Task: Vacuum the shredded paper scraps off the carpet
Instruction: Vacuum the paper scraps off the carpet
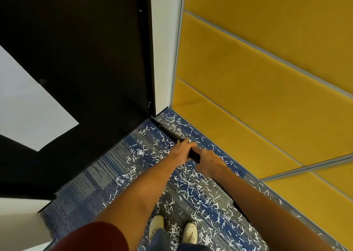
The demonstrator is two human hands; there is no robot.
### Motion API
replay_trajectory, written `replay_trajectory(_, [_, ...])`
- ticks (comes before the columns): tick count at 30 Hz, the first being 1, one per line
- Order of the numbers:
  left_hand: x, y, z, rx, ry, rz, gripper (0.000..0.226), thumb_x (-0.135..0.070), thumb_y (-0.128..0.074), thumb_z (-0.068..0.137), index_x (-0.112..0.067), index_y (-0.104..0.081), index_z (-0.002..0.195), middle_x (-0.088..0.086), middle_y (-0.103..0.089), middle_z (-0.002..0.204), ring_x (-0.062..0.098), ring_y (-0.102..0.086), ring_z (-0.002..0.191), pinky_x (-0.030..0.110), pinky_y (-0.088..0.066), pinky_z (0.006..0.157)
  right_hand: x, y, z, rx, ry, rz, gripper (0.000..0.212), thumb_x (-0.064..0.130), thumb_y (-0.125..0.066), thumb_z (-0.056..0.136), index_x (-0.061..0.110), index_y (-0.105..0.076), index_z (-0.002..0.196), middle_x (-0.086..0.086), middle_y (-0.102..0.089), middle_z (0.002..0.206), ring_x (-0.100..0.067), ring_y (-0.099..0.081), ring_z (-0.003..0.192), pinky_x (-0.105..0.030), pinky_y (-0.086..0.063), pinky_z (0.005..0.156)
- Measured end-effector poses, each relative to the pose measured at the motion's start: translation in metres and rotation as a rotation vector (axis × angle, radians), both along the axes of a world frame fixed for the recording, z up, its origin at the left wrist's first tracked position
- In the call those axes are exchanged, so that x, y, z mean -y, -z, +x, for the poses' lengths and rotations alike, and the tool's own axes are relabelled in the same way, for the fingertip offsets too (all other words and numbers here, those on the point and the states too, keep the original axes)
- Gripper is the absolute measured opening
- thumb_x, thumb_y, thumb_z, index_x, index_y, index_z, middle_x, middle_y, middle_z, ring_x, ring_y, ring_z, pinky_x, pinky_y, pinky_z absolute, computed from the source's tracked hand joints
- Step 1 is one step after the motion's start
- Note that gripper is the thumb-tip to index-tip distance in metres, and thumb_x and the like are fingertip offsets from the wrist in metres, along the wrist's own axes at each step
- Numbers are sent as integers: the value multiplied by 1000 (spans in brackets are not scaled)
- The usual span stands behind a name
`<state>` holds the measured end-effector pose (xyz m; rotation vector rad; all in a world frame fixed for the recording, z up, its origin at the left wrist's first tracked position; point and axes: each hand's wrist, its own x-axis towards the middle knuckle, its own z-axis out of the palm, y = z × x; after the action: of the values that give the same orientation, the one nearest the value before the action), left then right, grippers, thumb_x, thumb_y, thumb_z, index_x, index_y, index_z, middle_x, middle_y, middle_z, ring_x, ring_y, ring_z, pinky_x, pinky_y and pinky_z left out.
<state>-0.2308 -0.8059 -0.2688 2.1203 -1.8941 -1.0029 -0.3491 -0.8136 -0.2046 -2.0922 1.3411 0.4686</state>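
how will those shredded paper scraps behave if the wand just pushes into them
The paper scraps are thin little strips, so probably very light and floppy; a push would likely scatter them. They lie loose on the textured carpet, which may snag some. Those in the corner by the wand could get wedged against the yellow wall.

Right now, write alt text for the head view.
The left hand and right hand grip a black vacuum wand aimed into the corner between a black door and yellow wall panels. White paper scraps litter the blue-grey carpet.
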Motion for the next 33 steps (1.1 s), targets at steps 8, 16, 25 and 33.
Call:
replay_trajectory(8, [-2, 0, 0, 20, -4, -1, 39, -3, -59, 87, -19, -54, 122, 9, -42, 131, 33, -45, 116, 38, -45, 89, -4, 2, -1, 9, 5, -5, 55, 1, -49, 87, 22, -39, 137, -6, -54, 93, -22, -57, 72, -28, -48, 59])
replay_trajectory(16, [7, 2, 0, -15, 10, 26, 33, -5, -59, 88, -19, -54, 118, 10, -46, 122, 30, -47, 111, 38, -44, 89, 3, 5, 1, 32, 45, 33, 60, 2, -53, 85, 24, -38, 138, -10, -58, 99, -26, -64, 78, -33, -56, 67])
replay_trajectory(25, [5, -1, -17, 18, 44, 29, 33, -6, -60, 87, -18, -54, 118, 12, -46, 128, 34, -46, 115, 43, -46, 88, 0, 5, -18, 30, 48, 17, 61, 5, -56, 84, 25, -38, 139, -8, -60, 99, -24, -61, 76, -27, -46, 56])
replay_trajectory(33, [9, -1, -34, 22, 128, -17, 37, -4, -62, 85, -18, -54, 118, 8, -49, 119, 31, -51, 108, 37, -50, 85, -3, 2, -39, 24, 94, 35, 63, 3, -55, 85, 26, -35, 140, -8, -60, 97, -23, -63, 76, -30, -54, 62])
